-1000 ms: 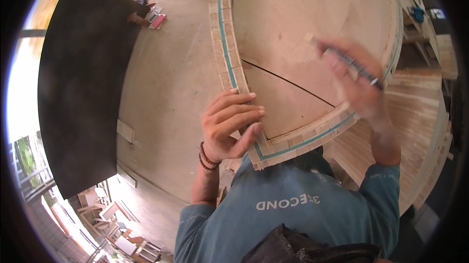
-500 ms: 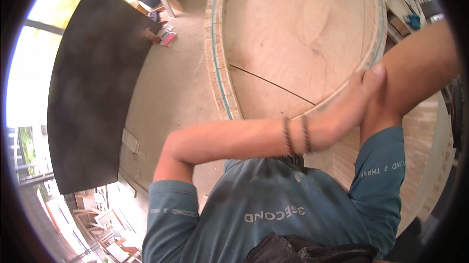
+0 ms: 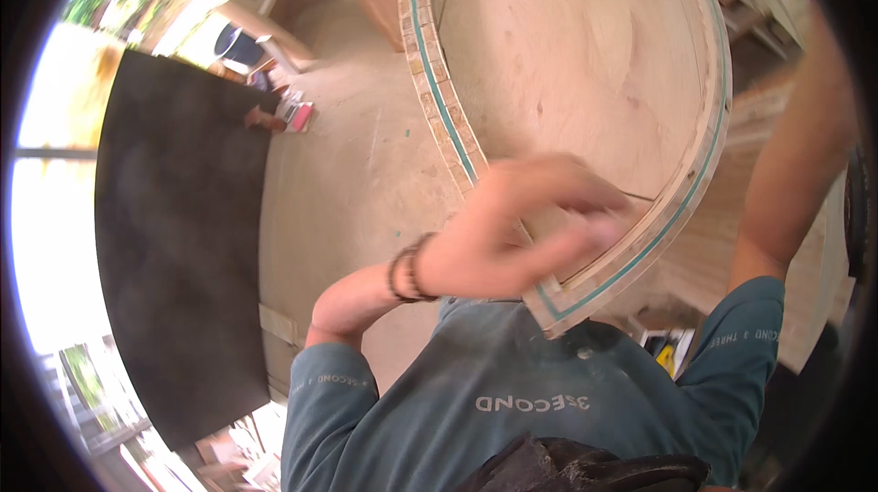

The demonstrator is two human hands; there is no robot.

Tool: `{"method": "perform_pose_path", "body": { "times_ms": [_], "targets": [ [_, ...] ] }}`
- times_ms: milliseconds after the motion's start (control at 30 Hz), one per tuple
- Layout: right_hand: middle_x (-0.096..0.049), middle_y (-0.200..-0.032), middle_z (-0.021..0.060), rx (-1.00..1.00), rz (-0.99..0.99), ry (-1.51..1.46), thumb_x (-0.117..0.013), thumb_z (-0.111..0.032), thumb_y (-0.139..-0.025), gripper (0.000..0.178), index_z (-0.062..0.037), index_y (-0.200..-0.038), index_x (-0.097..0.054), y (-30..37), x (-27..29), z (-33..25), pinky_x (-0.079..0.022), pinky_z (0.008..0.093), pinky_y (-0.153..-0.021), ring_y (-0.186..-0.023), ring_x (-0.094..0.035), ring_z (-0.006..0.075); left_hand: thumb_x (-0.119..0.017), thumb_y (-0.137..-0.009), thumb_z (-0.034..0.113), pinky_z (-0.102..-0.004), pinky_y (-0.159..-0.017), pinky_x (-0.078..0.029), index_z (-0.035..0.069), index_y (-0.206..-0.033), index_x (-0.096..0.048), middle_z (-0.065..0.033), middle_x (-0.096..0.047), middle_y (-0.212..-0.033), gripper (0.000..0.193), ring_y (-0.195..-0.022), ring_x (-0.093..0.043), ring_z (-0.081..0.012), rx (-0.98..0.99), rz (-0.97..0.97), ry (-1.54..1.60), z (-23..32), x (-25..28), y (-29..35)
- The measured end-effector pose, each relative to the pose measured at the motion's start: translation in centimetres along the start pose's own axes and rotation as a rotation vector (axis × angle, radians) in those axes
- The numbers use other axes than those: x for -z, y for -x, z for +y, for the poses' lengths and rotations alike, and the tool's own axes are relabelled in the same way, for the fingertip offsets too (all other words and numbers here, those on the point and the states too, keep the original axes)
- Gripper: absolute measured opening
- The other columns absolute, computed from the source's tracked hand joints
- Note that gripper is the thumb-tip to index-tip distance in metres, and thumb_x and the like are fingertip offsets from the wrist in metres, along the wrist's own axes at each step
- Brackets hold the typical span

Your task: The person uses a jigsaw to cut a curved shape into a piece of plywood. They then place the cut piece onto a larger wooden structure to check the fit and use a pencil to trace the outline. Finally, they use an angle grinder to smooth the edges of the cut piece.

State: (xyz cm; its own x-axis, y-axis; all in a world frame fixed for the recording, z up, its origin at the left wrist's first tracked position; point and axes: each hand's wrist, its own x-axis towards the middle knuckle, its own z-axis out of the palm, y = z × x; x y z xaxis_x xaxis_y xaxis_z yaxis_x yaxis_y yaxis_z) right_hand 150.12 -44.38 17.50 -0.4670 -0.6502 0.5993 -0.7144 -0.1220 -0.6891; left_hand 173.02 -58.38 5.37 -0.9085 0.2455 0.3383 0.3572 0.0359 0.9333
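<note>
**Left hand (image 3: pixel 521 227) over a curved wooden panel (image 3: pixel 567 62), right hand out of view**

Blur hides whether the left hand's half-curled fingers pinch anything. The panel lies ahead, its pointed corner toward the teal shirt (image 3: pixel 530 364), probably to bring the striped border (image 3: pixel 658 236) within reach. The hand blocks part of that border. The right forearm (image 3: pixel 805 135) stretches off the right edge. A black sheet (image 3: pixel 178 245) fills the left, a dark bucket (image 3: pixel 240 46) near its far end.

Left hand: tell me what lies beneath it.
A curved wooden panel lies beneath the blurred left hand, its corner showing past the thumb. The hand covers a stretch of the left border; that stretch, and any contact, cannot be seen.
</note>
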Motion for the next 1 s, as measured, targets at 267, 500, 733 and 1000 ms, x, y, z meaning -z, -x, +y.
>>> {"method": "perform_pose_path", "body": {
  "times_ms": [267, 500, 733, 1000],
  "targets": [
    [-0.072, -0.112, 0.0043, -0.462, 0.306, 0.043, -0.066, -0.016, -0.101, 0.024, -0.0015, -0.119, -0.071, 10.2, -12.8, 2.8, -0.054, 0.0283, -0.088, -0.101, -0.066, 0.0119, -0.060, -0.104, 0.019, -0.0296, -0.081, -0.053, -0.006, -0.110, -0.071, -0.0086, -0.072, -0.092, 0.028, -0.087, -0.067, -0.0144, 0.358, 0.704, -0.072, -9.2, 12.7, 12.2],
    [-0.076, -0.101, 0.0081, -0.545, 0.302, 0.020, -0.067, -0.011, -0.097, 0.016, -0.0011, -0.109, -0.070, 13.0, -16.9, 3.7, -0.058, 0.0301, -0.085, -0.093, -0.073, 0.0186, -0.063, -0.104, 0.021, -0.0286, -0.080, -0.053, -0.005, -0.112, -0.071, -0.0071, -0.072, -0.091, 0.029, -0.086, -0.065, -0.0120, 0.467, 0.609, -0.132, -11.9, 15.2, 10.9],
    [-0.071, -0.089, 0.0133, -0.507, 0.285, 0.082, -0.067, -0.008, -0.094, 0.017, 0.0002, -0.109, -0.070, 14.0, -18.4, 4.0, -0.052, 0.0347, -0.067, -0.075, -0.068, 0.0240, -0.064, -0.104, 0.022, -0.0249, -0.081, -0.050, -0.004, -0.113, -0.071, -0.0063, -0.072, -0.093, 0.029, -0.086, -0.063, -0.0097, 0.319, 0.638, -0.249, -12.4, 16.4, 6.3],
    [-0.070, -0.104, 0.0196, -0.481, 0.194, 0.232, -0.059, 0.000, -0.092, 0.029, 0.0087, -0.119, -0.065, 12.5, -18.8, 3.0, -0.054, 0.0366, -0.074, -0.087, -0.067, 0.0288, -0.061, -0.104, 0.020, -0.0300, -0.086, -0.053, -0.005, -0.115, -0.070, -0.0096, -0.073, -0.097, 0.028, -0.092, -0.067, -0.0149, 0.085, 0.639, -0.456, -15.4, 20.1, -1.0]
  ]
}}
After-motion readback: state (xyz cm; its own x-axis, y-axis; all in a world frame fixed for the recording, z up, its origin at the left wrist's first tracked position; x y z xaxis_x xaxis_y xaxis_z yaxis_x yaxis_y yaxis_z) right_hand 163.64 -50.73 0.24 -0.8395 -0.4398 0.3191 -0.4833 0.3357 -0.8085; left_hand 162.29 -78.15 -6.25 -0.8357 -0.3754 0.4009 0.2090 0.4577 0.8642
